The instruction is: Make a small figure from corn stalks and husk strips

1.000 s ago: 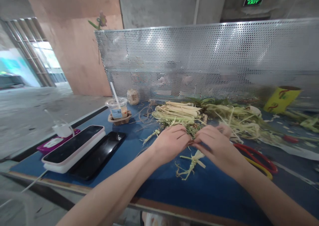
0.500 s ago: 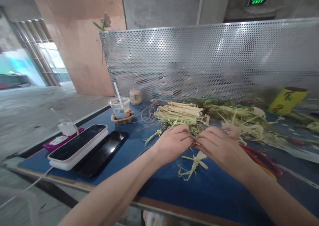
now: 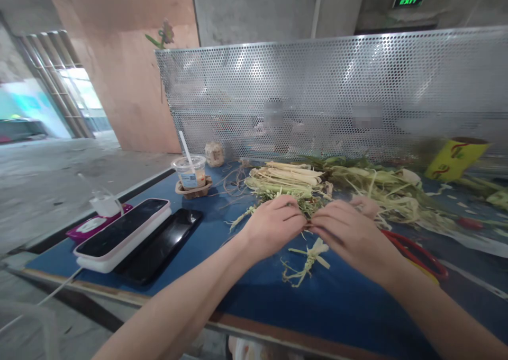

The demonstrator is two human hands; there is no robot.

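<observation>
My left hand [image 3: 273, 225] and my right hand [image 3: 349, 233] meet fingertip to fingertip over the blue table [image 3: 254, 296], both with fingers curled in a pinch around a small bunch of green plant strands [image 3: 307, 206]; what exactly they grip is mostly hidden. Just below the hands lies a knotted piece of pale straw [image 3: 307, 259]. Behind them is a pile of pale stalks and husks [image 3: 289, 180].
Two phones [image 3: 130, 233] lie at the left, beside a pink object with a white charger [image 3: 101, 212]. A plastic cup with a straw [image 3: 189, 173] stands further back. Red and yellow scissors [image 3: 416, 251] lie to the right, a yellow cup [image 3: 452, 159] at far right. A perforated metal screen [image 3: 337, 90] backs the table.
The hands stay together on the strands, with only small finger shifts. The view sways slightly.
</observation>
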